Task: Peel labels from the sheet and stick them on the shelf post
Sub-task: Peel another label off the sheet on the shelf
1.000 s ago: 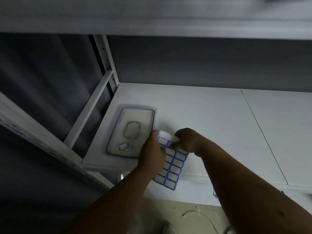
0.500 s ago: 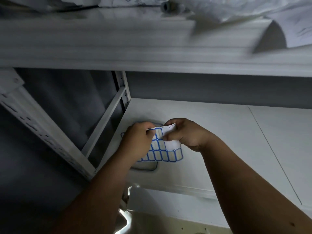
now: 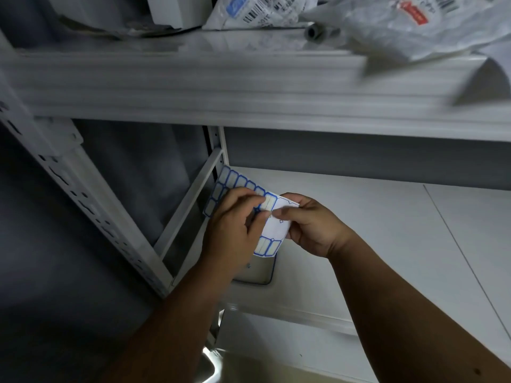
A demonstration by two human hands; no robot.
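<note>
Peeling looks under way at centre frame: I see the left hand (image 3: 235,230) pinching at a label on the white sheet of blue-bordered labels (image 3: 272,226), fingers closed on it, while the right hand (image 3: 311,225) clamps the sheet's bare right edge between thumb and forefinger. A few cells there look already emptied, many remain, and I see no label on the white perforated steel shelf post (image 3: 91,194) at left.

Left hand (image 3: 233,230) hides the label sheet's (image 3: 235,181) middle. Tray (image 3: 261,272) mostly covered beneath. Upper shelf edge (image 3: 193,87) motion-blurred; bags (image 3: 401,26) cut off at top.
</note>
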